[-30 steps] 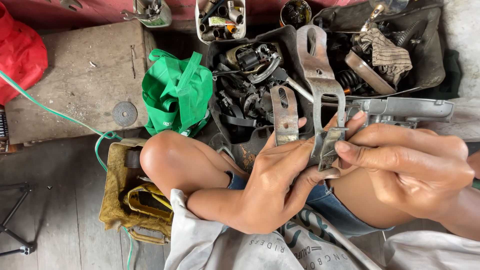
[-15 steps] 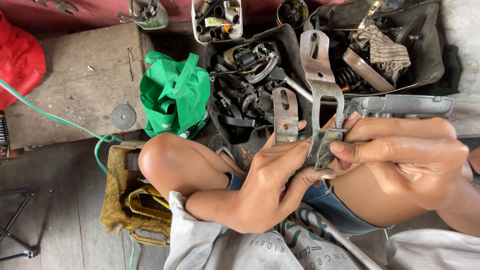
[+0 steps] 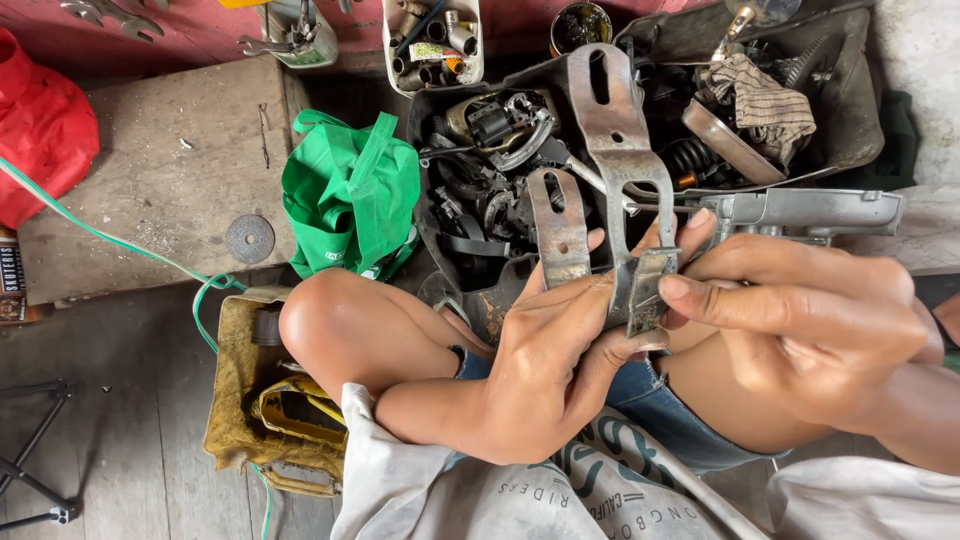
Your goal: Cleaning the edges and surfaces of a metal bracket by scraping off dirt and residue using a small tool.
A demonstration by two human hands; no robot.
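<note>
A rusty grey metal bracket (image 3: 618,140) with slotted arms stands upright between my hands over my lap. My left hand (image 3: 560,350) grips its lower part from the left, next to a shorter slotted arm (image 3: 556,226). My right hand (image 3: 810,315) comes in from the right, thumb and forefinger pinching a small flat metal plate (image 3: 650,290) against the bracket's base. My bare knee (image 3: 340,335) lies to the left of the hands.
A dark tray (image 3: 850,110) of greasy parts, springs and a striped rag (image 3: 765,100) lies behind the bracket. A green bag (image 3: 350,195), a wooden block (image 3: 150,170) with a metal disc (image 3: 250,238), a red bag (image 3: 40,125) and a green wire (image 3: 120,245) lie left. A grey metal casting (image 3: 810,212) sits right.
Both hands keep hold of the bracket, and the fingers have shifted slightly around the small plate. The view has moved a little.
</note>
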